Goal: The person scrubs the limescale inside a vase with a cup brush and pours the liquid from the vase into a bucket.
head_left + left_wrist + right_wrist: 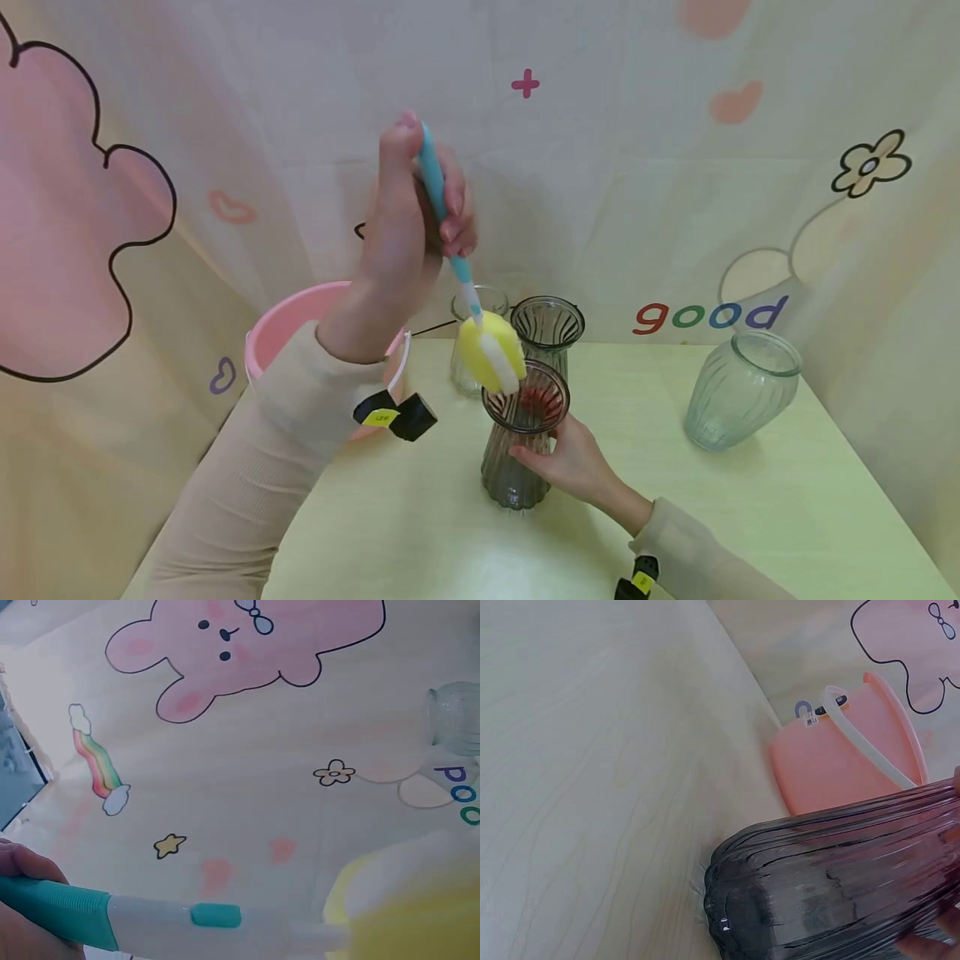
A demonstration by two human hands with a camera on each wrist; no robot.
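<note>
My left hand [416,204] is raised and grips the teal-and-white handle [150,919] of a sponge bottle brush. Its yellow-and-white sponge head [491,354] points down and overlaps the far rim of a dark grey ribbed glass vase [517,467] in the head view. Around the neck of that vase, my right hand [581,467] holds it, thumb on the near side and fingers behind the glass. In the right wrist view the vase [817,892] shows its ribbed side and base, with fingertips at the image's right edge.
Another dark grey vase [551,325] stands just behind the held one, beside a clear glass vase [465,379]. A pink bucket [288,321] with a white handle is behind my left forearm. On the right stands a pale bluish glass vase [738,400]. A printed curtain backs the table.
</note>
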